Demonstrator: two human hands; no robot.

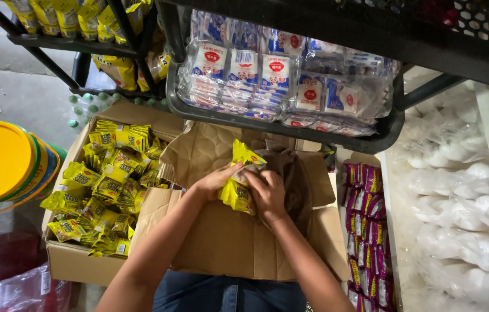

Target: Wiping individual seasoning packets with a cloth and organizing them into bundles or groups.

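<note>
1. A big brown box (227,242) sits open in the middle of the frame.
2. A second box (74,263) at the left is full of yellow packs (105,185).
3. A bunch of yellow packets (238,182) is in the middle, between both hands, standing up and down.
4. The left hand (212,182) grips its left side.
5. The right hand (267,193) grips its right side, just as near.

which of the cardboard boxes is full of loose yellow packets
The cardboard box on the left, beside the yellow bucket. The middle box under the hands shows mostly bare flaps.
</note>
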